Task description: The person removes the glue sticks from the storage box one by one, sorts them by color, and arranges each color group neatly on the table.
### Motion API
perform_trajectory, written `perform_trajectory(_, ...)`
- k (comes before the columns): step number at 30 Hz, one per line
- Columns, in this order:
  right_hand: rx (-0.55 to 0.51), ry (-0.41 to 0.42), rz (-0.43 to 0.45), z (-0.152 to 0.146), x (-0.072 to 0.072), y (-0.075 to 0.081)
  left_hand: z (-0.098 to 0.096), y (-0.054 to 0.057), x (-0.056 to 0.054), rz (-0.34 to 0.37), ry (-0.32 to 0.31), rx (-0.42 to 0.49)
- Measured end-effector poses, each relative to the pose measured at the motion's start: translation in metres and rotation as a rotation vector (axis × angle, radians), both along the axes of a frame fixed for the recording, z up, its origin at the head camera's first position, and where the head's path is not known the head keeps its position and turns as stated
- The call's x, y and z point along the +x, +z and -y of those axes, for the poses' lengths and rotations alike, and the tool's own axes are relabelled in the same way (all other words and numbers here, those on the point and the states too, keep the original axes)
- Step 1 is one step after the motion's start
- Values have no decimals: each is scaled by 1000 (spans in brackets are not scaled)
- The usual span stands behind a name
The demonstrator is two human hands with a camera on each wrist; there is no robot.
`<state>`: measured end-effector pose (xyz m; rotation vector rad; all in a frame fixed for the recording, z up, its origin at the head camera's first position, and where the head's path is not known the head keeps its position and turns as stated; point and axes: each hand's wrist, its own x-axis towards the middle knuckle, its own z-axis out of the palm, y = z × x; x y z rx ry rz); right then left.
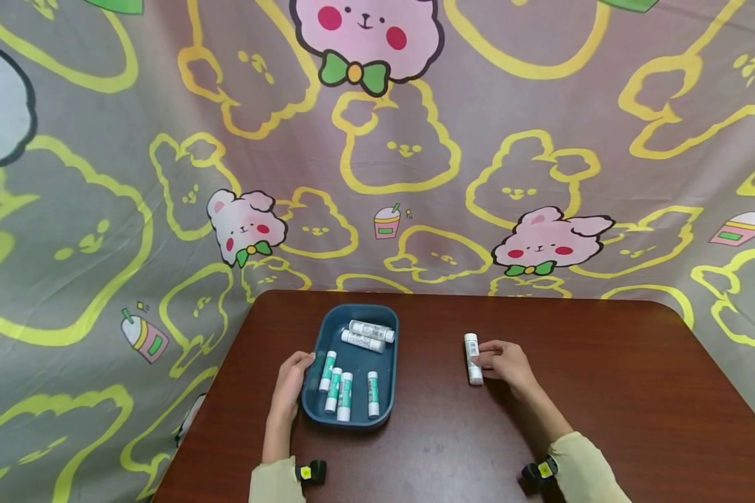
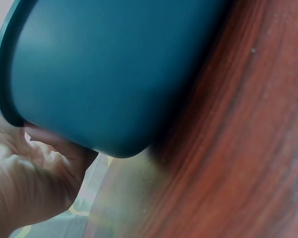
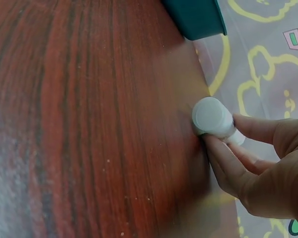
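My left hand (image 1: 289, 383) grips the left side of a blue plastic bin (image 1: 352, 423). In the left wrist view, that hand (image 2: 37, 173) lies against the bin's outer wall (image 2: 104, 74), just under the rim. Inside the bin are several white glue sticks; some, like this green-labelled glue stick (image 1: 373, 395), lie near the front, and a pair is at the back. To the right of the bin, my right hand (image 1: 506, 365) pinches another white glue stick (image 1: 472, 360) between thumb and fingers. The right wrist view shows its round white end (image 3: 209, 115) toward the camera.
A brown wood-grain table (image 1: 434, 447) carries everything. Behind it and on the left hangs a grey cloth (image 1: 415, 209) with cartoon prints. A dark wrist strap with a camera (image 1: 311, 472) is on the left wrist, and a similar one (image 1: 537, 475) on the right.
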<state>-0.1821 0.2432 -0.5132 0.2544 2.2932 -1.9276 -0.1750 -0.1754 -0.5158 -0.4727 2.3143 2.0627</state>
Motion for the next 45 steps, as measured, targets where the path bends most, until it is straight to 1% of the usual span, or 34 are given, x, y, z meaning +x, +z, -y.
perform_trajectory(7,69,-30,-15,5,2,5,0,2,1,6,-6,10)
perform_trajectory(9,94,-42,-22,5,1,5,0,2,1,3,-7,13)
perform_trajectory(16,157,-36,-37,8,-1,2,0,1,0,-10,1,14)
perform_trajectory(19,169,-52,-40,10,-1,1,0,1,0,-14,4,5)
perform_trajectory(25,199,-52,-38,11,-2,1,1,1,1,-9,-5,12)
perform_trajectory(29,222,-56,-37,11,-1,0,0,1,1,1,-1,20)
perform_trajectory(35,250,-49,-49,12,-1,1,0,-1,-1,6,1,31)
perform_trajectory(41,269,-32,-62,11,-1,4,0,-1,0,6,1,24)
perform_trajectory(45,286,-65,-83,8,0,7,0,-2,-1,5,9,26)
